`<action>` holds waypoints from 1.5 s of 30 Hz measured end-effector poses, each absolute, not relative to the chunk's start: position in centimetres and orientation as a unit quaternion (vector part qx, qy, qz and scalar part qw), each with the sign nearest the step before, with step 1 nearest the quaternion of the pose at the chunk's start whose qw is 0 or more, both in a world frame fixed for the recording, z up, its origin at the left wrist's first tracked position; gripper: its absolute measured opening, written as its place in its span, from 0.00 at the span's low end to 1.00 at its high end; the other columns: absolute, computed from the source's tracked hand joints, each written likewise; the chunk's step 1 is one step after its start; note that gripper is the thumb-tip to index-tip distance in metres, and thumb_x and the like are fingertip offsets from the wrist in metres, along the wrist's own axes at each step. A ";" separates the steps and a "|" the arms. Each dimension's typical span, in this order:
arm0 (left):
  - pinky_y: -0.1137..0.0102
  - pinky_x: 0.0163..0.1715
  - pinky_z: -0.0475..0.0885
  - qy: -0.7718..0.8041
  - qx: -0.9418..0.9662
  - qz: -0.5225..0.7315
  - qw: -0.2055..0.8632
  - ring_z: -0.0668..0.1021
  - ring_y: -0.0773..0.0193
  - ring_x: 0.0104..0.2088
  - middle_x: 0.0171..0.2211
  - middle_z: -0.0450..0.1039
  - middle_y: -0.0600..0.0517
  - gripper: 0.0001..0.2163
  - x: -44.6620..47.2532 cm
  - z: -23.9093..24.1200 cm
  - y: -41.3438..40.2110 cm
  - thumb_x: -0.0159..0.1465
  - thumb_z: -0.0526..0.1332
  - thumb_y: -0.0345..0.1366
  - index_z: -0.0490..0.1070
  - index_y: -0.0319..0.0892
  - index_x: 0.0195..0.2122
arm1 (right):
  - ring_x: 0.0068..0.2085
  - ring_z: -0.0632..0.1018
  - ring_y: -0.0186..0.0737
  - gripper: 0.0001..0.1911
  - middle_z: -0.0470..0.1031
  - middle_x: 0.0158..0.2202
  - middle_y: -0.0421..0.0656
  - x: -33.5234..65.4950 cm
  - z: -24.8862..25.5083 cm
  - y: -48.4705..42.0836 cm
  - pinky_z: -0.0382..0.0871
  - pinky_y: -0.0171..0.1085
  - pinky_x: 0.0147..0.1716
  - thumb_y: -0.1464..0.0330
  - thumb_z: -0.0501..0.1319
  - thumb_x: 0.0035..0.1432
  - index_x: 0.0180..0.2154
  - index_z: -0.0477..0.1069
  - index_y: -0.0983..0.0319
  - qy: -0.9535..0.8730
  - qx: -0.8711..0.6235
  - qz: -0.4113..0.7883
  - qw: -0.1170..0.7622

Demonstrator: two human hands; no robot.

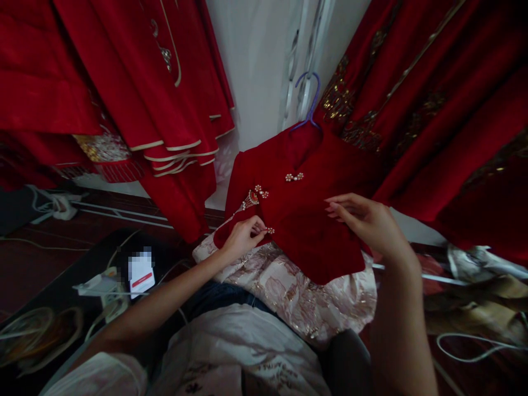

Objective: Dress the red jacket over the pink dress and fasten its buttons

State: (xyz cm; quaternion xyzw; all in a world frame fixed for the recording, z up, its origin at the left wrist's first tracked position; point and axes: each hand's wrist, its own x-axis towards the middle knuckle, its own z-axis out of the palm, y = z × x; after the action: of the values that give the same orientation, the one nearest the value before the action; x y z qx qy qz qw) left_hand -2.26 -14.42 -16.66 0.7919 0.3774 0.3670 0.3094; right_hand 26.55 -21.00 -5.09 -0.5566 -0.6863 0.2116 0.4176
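Note:
A red top (301, 214) on a purple hanger (310, 110) lies over my lap. At its lower left edge, my left hand (246, 234) is closed, thumb and finger pinching a small beaded button clasp (270, 231). My right hand (363, 220) is raised over the right side of the top with thumb and fingers pressed together; anything between the fingertips is too small to make out. Another beaded clasp (294, 177) sits below the neckline. Further left are a third clasp (261, 191) and a beaded tassel ornament (251, 200).
Pale brocade cloth (284, 286) spreads beneath the top. Red garments (165, 71) hang on the left, and more with gold trim (412, 110) on the right. A lit phone (141, 275) lies on a dark surface among white cables (105, 297).

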 end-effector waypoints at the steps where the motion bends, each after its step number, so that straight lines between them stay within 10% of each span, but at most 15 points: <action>1: 0.72 0.36 0.75 0.371 0.789 0.369 0.322 0.78 0.68 0.33 0.32 0.75 0.53 0.05 -2.1 -16.6 -14.6 0.62 0.62 0.36 0.68 0.42 0.35 | 0.38 0.81 0.41 0.17 0.80 0.40 0.46 26.7 -5.1 -21.0 0.78 0.41 0.42 0.56 0.59 0.60 0.45 0.74 0.59 -0.685 -0.558 0.211 0.418; 6: 0.72 0.35 0.75 0.314 0.811 0.360 0.338 0.77 0.69 0.33 0.33 0.74 0.53 0.07 -1.7 -15.0 -15.4 0.63 0.62 0.39 0.69 0.42 0.37 | 0.38 0.81 0.40 0.18 0.80 0.40 0.46 27.0 -5.0 -21.3 0.78 0.41 0.42 0.56 0.59 0.60 0.46 0.73 0.59 -0.685 -0.558 0.214 0.418; 19: 0.55 0.55 0.65 0.290 0.915 0.273 -0.063 0.64 0.54 0.54 0.55 0.61 0.45 0.13 -4.7 -8.3 -6.7 0.66 0.56 0.39 0.72 0.47 0.51 | 0.40 0.81 0.42 0.17 0.80 0.40 0.46 26.4 -4.2 -21.4 0.77 0.42 0.43 0.57 0.59 0.61 0.45 0.74 0.59 -0.695 -0.552 0.223 0.402; 37: 0.58 0.62 0.54 0.099 0.979 0.111 -0.140 0.73 0.60 0.40 0.31 0.75 0.49 0.08 -1.8 -4.2 -3.5 0.65 0.55 0.32 0.73 0.43 0.33 | 0.41 0.81 0.42 0.18 0.80 0.40 0.47 26.5 -2.4 -23.3 0.77 0.42 0.43 0.57 0.59 0.60 0.45 0.73 0.61 -0.697 -0.534 0.214 0.428; 45: 0.61 0.52 0.60 0.095 0.975 0.084 -0.182 0.71 0.54 0.45 0.42 0.72 0.41 0.14 0.7 -2.5 -3.4 0.65 0.55 0.42 0.72 0.38 0.44 | 0.38 0.82 0.42 0.16 0.80 0.38 0.46 25.0 -2.9 -22.6 0.77 0.42 0.41 0.58 0.58 0.60 0.44 0.74 0.60 -0.715 -0.528 0.219 0.403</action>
State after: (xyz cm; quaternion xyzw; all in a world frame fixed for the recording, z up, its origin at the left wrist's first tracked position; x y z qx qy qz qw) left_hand 0.74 -3.35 -2.46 0.9751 0.0951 0.0842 -0.1819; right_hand 24.99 -22.60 -2.90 -0.5277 -0.7151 0.2187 0.4030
